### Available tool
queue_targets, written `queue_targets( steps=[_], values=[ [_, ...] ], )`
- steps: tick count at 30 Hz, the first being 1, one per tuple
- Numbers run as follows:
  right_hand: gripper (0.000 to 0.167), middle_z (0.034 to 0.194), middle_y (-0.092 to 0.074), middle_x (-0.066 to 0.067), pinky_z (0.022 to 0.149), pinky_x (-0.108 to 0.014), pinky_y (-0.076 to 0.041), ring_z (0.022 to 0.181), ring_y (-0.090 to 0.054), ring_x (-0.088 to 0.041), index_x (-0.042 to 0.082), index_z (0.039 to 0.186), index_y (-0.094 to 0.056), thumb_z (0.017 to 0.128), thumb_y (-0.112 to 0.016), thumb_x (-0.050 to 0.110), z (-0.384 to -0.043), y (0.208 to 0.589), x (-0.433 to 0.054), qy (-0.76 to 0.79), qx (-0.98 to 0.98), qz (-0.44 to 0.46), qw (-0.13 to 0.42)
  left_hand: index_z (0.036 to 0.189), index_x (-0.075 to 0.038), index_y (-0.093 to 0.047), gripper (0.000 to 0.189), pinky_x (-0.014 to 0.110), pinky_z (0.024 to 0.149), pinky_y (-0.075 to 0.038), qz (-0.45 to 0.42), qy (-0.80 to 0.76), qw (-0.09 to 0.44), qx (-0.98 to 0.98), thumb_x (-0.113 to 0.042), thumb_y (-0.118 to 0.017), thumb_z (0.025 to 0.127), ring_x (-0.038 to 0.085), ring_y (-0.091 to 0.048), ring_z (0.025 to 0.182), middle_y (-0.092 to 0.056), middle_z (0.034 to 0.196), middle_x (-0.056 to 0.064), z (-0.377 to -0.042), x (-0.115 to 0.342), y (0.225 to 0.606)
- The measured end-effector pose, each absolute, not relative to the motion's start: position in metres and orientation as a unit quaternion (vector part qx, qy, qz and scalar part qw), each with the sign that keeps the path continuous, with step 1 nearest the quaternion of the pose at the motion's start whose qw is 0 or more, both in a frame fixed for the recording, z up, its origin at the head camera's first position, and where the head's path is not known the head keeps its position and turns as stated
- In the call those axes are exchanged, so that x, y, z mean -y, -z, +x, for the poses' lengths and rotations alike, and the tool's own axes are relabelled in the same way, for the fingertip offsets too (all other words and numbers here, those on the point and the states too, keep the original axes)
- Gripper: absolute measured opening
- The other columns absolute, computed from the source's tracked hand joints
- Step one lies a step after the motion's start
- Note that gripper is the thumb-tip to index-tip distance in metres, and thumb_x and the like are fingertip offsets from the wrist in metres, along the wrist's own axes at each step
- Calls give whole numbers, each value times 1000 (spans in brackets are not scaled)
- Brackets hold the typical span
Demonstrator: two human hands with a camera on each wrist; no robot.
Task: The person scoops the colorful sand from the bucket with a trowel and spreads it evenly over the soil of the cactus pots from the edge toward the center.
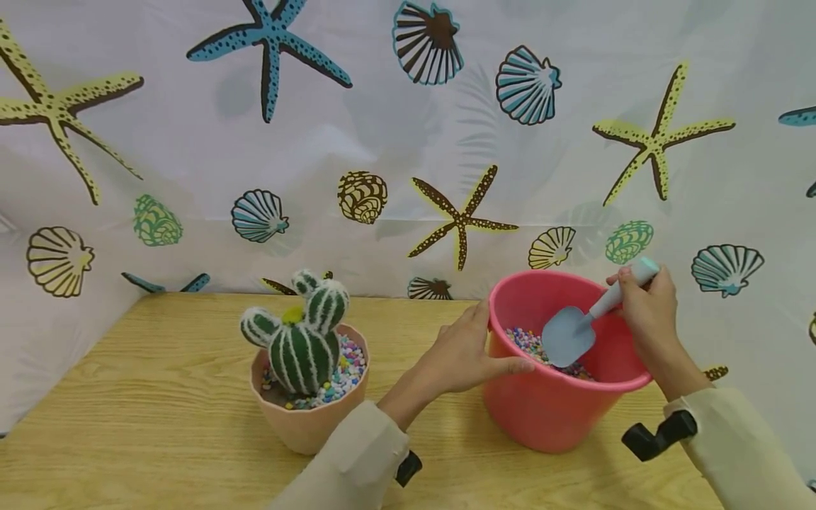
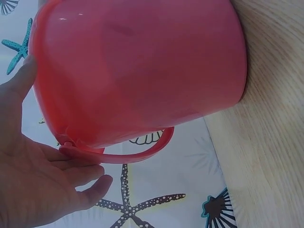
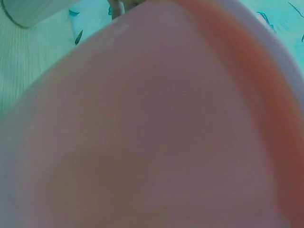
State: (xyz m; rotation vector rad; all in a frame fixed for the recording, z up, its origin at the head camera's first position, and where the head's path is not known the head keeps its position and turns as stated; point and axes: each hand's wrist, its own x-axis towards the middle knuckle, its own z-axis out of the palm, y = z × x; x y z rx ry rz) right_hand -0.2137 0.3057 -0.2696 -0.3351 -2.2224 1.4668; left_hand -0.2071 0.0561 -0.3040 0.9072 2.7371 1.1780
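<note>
A pink bucket [image 1: 542,411] stands on the right of the table, with small multicoloured pebbles [image 1: 525,340] inside. My left hand [image 1: 455,354] holds it by the left rim, thumb along the front and fingers near the pink handle [image 2: 137,156] in the left wrist view. Over the bucket's right rim, my right hand [image 1: 650,315] grips the pale handle of a small grey-blue shovel [image 1: 567,336]. Its blade hangs inside, low over the pebbles, with no load visible on its face. The bucket's wall [image 3: 156,118] fills most of the right wrist view, hiding the right hand there.
Left of the bucket stands a peach flowerpot [image 1: 312,425] with a green plush cactus [image 1: 302,358] and colourful pebbles [image 1: 347,368] around it. A white cloth [image 1: 382,127] printed with starfish and shells hangs behind the wooden table [image 1: 146,397].
</note>
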Motion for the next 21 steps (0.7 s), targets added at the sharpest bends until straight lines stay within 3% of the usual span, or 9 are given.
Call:
queue_targets(
  steps=[4, 8, 10, 12, 16, 21],
  values=[
    [31, 102, -62, -8, 66, -19, -44, 79, -53, -11, 4, 116, -44, 101, -38, 30, -213, 269, -304, -437, 855, -138, 244, 152, -13, -19, 102, 56, 107, -31, 293, -389, 17, -873, -52, -74, 77, 23, -41, 131, -43, 144, 8, -208, -58, 306],
    [41, 111, -58, -25, 67, -27, -42, 91, -54, -29, -6, 121, -43, 101, -37, 29, -211, 271, -303, -381, 883, -130, 243, 154, -11, -11, 109, 56, 111, -27, 286, -384, 25, -877, -54, -73, 76, 28, -31, 140, -25, 156, 10, -209, -60, 308],
    [41, 109, -56, -25, 66, -27, -42, 91, -54, -30, -6, 120, -43, 101, -38, 30, -210, 272, -303, -380, 883, -131, 242, 155, -11, -7, 111, 56, 113, -25, 283, -376, 28, -882, -56, -72, 76, 29, -24, 144, -14, 160, 9, -211, -60, 309],
    [42, 107, -60, -24, 64, -24, -46, 84, -60, -19, -7, 120, -43, 102, -38, 31, -210, 271, -302, -397, 879, -126, 233, 155, -11, -4, 113, 55, 114, -23, 283, -369, 28, -885, -56, -72, 76, 29, -17, 147, -6, 162, 7, -212, -61, 309],
    [43, 98, -64, -14, 59, -19, -54, 65, -60, 5, -8, 118, -39, 102, -37, 32, -209, 269, -299, -476, 851, -104, 195, 154, -10, -6, 112, 55, 114, -23, 293, -373, 28, -880, -54, -73, 76, 28, -16, 147, -10, 161, 8, -214, -60, 308],
    [32, 83, -59, 5, 58, -20, -55, 60, -64, 4, -1, 112, -38, 103, -37, 29, -208, 269, -295, -565, 803, -92, 167, 155, -13, -6, 113, 56, 112, -27, 293, -382, 33, -876, -53, -75, 75, 30, -21, 145, -13, 161, 8, -214, -59, 307]
  ],
)
